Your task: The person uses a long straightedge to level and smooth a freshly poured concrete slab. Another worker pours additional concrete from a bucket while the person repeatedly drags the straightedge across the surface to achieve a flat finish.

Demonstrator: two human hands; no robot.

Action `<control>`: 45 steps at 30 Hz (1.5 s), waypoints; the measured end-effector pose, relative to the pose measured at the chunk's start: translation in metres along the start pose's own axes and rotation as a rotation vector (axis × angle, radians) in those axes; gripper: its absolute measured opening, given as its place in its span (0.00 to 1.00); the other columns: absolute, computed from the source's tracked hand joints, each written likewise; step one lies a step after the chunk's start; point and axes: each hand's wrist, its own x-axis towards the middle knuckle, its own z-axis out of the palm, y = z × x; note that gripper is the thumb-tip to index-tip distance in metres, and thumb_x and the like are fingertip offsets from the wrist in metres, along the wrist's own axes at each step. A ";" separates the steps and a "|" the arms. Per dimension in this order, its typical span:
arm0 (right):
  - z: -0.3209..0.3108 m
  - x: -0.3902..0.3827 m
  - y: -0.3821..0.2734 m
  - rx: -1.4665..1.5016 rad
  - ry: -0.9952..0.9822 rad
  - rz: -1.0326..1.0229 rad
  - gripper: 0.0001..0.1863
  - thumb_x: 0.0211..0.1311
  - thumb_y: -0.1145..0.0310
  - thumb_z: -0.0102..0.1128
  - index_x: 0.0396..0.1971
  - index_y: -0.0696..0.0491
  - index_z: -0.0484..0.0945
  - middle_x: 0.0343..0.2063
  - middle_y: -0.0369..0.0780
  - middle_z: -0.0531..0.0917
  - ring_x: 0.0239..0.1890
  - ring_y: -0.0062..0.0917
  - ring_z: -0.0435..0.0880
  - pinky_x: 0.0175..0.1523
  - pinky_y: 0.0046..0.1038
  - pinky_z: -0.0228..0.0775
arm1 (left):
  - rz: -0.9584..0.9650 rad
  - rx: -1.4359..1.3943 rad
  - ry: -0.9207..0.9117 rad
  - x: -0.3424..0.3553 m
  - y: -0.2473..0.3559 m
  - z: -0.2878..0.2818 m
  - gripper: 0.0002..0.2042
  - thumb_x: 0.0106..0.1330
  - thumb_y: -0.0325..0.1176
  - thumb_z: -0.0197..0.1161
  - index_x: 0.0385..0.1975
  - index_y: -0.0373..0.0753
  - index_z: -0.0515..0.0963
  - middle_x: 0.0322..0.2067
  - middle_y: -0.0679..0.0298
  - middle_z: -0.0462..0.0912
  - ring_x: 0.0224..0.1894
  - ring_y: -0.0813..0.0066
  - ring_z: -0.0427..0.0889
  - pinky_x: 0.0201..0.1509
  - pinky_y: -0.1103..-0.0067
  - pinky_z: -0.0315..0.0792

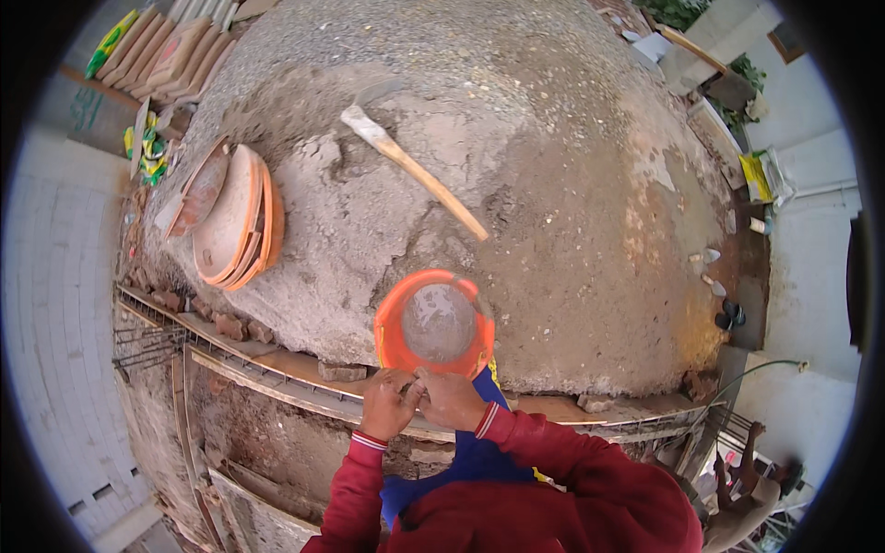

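Observation:
An orange bucket (391,320) stands upright on the concrete-smeared ground in front of me, wet grey residue coating its bottom. Just on the near side of its rim, my left hand (389,403) and my right hand (447,399) come together with fingers curled and pinched. Whatever is between the fingers, if anything, is too small or hidden to make out. Beyond the bucket lies a hoe (433,186), its wooden handle pointing toward me and its blade against the grey mix. Neither hand touches the hoe.
Nested orange basins (265,221) tilt at the left. Stacked sacks (171,51) stand at the far left. A board-edged trench with rebar (277,369) runs in front of my body. Sandals (731,313) lie at the right, and another person (745,507) is at the lower right.

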 end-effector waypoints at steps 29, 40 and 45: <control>-0.050 -0.127 0.436 1.901 1.733 0.860 0.14 0.59 0.66 0.65 0.43 0.54 0.78 0.22 0.37 0.71 0.21 0.27 0.72 0.24 0.31 0.69 | -0.677 -0.199 -0.581 0.193 -0.129 -0.069 0.09 0.69 0.35 0.60 0.43 0.38 0.77 0.31 0.56 0.85 0.32 0.65 0.86 0.28 0.72 0.78; 0.035 -0.108 0.470 1.014 1.289 1.403 0.18 0.62 0.67 0.59 0.52 0.48 0.81 0.34 0.40 0.84 0.36 0.28 0.83 0.41 0.32 0.75 | 0.068 0.268 -0.966 0.475 0.013 -0.052 0.15 0.64 0.41 0.56 0.47 0.47 0.80 0.46 0.67 0.82 0.51 0.68 0.78 0.57 0.65 0.71; 0.017 -0.071 0.452 0.511 0.930 1.330 0.29 0.56 0.63 0.68 0.60 0.43 0.75 0.39 0.39 0.87 0.47 0.32 0.85 0.51 0.34 0.76 | 0.225 0.844 -1.124 0.522 0.065 -0.026 0.13 0.64 0.43 0.56 0.43 0.48 0.82 0.46 0.68 0.82 0.52 0.69 0.78 0.59 0.66 0.70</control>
